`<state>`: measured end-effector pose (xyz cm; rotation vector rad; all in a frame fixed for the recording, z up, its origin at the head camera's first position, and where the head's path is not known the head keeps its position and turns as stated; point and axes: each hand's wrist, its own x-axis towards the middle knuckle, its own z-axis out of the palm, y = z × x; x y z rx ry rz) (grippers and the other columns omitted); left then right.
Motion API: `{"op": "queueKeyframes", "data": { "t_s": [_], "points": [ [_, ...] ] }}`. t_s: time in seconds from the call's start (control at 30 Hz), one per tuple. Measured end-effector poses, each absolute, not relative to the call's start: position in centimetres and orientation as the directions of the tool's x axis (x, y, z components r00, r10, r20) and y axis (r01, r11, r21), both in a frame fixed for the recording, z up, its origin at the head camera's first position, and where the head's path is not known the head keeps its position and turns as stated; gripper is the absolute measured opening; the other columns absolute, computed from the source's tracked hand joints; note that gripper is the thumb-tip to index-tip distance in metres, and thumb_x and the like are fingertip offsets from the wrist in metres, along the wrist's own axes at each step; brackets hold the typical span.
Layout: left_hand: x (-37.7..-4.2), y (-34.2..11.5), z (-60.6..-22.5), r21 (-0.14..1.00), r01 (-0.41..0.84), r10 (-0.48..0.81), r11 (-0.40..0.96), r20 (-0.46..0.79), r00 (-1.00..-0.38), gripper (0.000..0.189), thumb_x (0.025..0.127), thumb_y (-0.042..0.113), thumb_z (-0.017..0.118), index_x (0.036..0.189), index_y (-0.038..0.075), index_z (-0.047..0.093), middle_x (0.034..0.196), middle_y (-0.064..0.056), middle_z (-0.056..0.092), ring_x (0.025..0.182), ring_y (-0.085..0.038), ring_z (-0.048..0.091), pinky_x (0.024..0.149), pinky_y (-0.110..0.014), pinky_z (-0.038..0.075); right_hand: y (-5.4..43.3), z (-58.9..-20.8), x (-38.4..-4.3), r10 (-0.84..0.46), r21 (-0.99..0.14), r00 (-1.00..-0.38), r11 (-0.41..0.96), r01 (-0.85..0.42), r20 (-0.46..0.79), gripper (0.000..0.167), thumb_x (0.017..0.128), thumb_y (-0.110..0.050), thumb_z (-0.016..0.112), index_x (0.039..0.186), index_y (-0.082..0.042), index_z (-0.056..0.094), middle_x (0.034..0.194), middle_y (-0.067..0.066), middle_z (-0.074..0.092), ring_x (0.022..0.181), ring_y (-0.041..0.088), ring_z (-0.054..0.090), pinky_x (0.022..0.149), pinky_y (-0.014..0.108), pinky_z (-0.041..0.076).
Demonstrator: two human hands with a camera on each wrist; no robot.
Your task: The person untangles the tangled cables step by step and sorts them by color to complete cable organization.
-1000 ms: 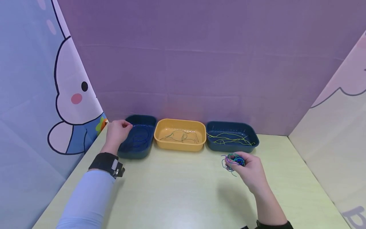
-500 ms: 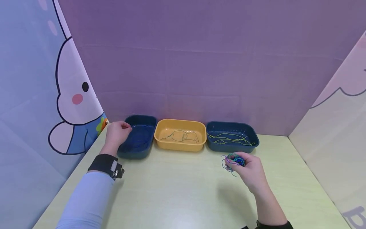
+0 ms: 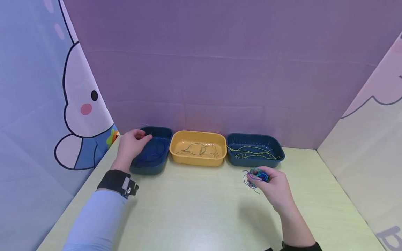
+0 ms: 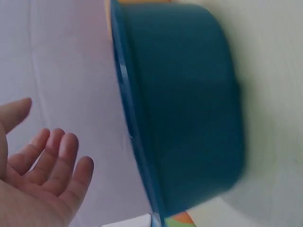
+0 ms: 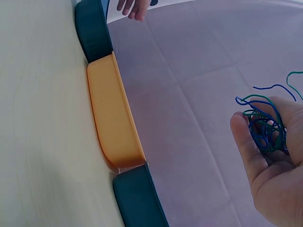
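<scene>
My left hand [image 3: 132, 143] hovers over the left side of the left dark blue tray [image 3: 148, 169], with thumb and fingers parted and nothing between them in the left wrist view. Inside that tray lie thin blue wires [image 3: 155, 153], faint against its dark bottom. To the right, my right hand [image 3: 276, 186] grips a tangle of thin blue, green and purple wires [image 5: 265, 127] above the table, in front of the right tray. Some loose ends stick out past the fingertips.
A yellow tray [image 3: 198, 161] with thin greenish wires [image 3: 202, 150] stands in the middle. The right dark blue tray [image 3: 251, 163] holds yellow wires [image 3: 251, 153]. All three trays line up along the purple backdrop [image 3: 220, 69] on the pale table [image 3: 194, 209].
My left hand's thumb and fingers have parted, and the hand has shifted slightly right over the left tray. My right hand stays still with its tangle of wires.
</scene>
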<state>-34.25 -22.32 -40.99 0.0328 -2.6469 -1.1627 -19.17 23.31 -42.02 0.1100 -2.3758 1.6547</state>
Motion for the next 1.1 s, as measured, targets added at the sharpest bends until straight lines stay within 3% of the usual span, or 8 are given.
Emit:
{"op": "queueKeyframes", "data": {
  "t_s": [0.17,0.3,0.6,0.87,1.1],
  "points": [
    [-33.5,-20.5,-39.8,0.778,0.143,-0.062,0.612,0.227,-0.972,0.085,0.092,0.059,0.068,0.153,0.006,0.044,0.151,-0.018,0.049,0.133,-0.038,0.051,0.107,-0.053,0.044,23.4,-42.0,-19.1,0.074,-0.911,-0.968,0.362,-0.199,0.241,0.018,0.087,-0.001,0.079,0.103,0.004,0.073,0.094,0.014,0.072,0.080,0.017,0.068,0.071,0.026,0.059],
    [-32.5,-18.5,-39.0,0.798,0.188,-0.026,0.572,0.247,-0.969,0.090,0.088,0.063,0.070,0.157,0.013,0.040,0.159,-0.012,0.041,0.139,-0.035,0.045,0.109,-0.054,0.042,23.3,-41.9,-19.0,0.074,-0.913,-0.968,0.357,-0.198,0.239,0.018,0.087,-0.001,0.080,0.103,0.004,0.073,0.095,0.015,0.072,0.081,0.017,0.068,0.071,0.026,0.059],
    [-29.4,-13.6,-38.8,0.847,0.322,0.070,0.423,0.324,-0.943,0.085,0.089,0.052,0.075,0.157,0.016,0.041,0.159,-0.004,0.041,0.140,-0.027,0.046,0.113,-0.050,0.037,23.3,-41.6,-18.8,0.074,-0.925,-0.971,0.328,-0.191,0.227,0.021,0.087,0.000,0.079,0.106,0.006,0.072,0.097,0.016,0.071,0.081,0.015,0.067,0.072,0.025,0.058],
    [-27.2,-10.9,-40.5,0.899,0.356,0.121,0.256,0.335,-0.934,0.077,0.090,0.040,0.079,0.154,0.015,0.045,0.156,-0.002,0.045,0.138,-0.030,0.047,0.113,-0.053,0.036,23.1,-41.7,-18.9,0.062,-0.923,-0.970,0.327,-0.201,0.233,0.020,0.086,-0.003,0.081,0.103,0.005,0.073,0.095,0.014,0.072,0.080,0.015,0.068,0.071,0.026,0.059],
    [-26.6,-9.6,-41.4,0.901,0.350,0.156,0.256,0.319,-0.935,0.077,0.088,0.039,0.081,0.153,0.014,0.047,0.154,-0.002,0.047,0.136,-0.028,0.049,0.113,-0.051,0.037,23.1,-41.9,-19.0,0.057,-0.919,-0.971,0.340,-0.199,0.231,0.018,0.087,-0.002,0.080,0.103,0.004,0.073,0.094,0.013,0.072,0.079,0.016,0.070,0.071,0.028,0.060]
  ]
}}
